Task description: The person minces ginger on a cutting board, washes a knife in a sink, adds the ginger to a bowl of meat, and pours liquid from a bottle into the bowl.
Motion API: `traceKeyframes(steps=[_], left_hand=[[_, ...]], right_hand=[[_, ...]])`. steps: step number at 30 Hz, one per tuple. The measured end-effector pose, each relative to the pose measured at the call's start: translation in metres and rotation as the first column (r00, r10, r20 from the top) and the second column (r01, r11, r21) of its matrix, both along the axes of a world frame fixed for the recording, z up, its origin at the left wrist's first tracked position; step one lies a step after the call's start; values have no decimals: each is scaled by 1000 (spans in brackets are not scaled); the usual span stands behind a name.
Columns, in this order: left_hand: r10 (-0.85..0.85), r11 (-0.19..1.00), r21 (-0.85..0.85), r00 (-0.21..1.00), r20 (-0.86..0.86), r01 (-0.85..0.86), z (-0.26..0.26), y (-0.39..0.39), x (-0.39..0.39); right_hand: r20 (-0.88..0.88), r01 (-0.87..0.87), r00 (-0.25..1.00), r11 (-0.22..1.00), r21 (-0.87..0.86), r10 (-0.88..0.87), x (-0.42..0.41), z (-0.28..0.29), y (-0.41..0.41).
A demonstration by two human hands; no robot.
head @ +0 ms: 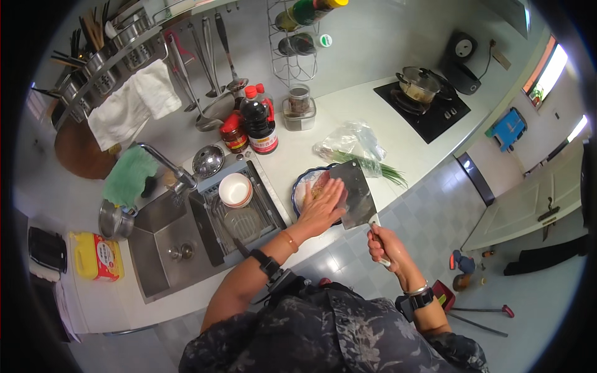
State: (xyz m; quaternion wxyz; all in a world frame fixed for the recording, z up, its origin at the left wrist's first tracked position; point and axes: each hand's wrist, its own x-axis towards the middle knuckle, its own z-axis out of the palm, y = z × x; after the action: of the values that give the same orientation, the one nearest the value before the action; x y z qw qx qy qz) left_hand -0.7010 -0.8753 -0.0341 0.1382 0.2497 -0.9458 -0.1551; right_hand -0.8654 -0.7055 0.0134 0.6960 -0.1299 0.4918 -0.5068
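Note:
My right hand (pixel 386 247) grips the pale handle of a cleaver, its broad dark blade (pixel 358 198) tilted over the right side of a blue-rimmed dish (pixel 296 189). Pinkish food that looks like minced meat (pixel 322 181) shows in the dish, partly covered by my hand and the blade. My left hand (pixel 322 205) lies flat over the dish, thumb spread, fingertips at the near face of the blade; whether they press on it is hard to tell. Behind the dish, green stalks (pixel 392 174) stick out of a clear plastic bag (pixel 354 140).
To the left is a steel sink (pixel 156 261) with a drying rack holding stacked bowls (pixel 235 190). Sauce bottles (pixel 261 123) and a lidded container (pixel 298 119) stand along the wall. A pot (pixel 418 86) sits on the black cooktop (pixel 436 121) at the far right. The counter's front edge runs close below the dish.

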Motion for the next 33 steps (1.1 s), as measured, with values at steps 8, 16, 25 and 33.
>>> traceKeyframes(steps=[8, 16, 25, 33], left_hand=[[425, 895, 161, 905, -17, -417, -35, -18, 23], [725, 613, 720, 594, -349, -326, 21, 31, 105], [869, 123, 991, 487, -83, -52, 73, 105, 223], [994, -83, 899, 98, 45, 429, -9, 83, 400]], right_hand=[[-23, -19, 1000, 1000, 6, 19, -8, 9, 10], [-298, -324, 912, 940, -104, 281, 44, 37, -26], [-897, -833, 356, 523, -179, 262, 217, 35, -65], [-707, -940, 341, 203, -275, 620, 380, 43, -113]])
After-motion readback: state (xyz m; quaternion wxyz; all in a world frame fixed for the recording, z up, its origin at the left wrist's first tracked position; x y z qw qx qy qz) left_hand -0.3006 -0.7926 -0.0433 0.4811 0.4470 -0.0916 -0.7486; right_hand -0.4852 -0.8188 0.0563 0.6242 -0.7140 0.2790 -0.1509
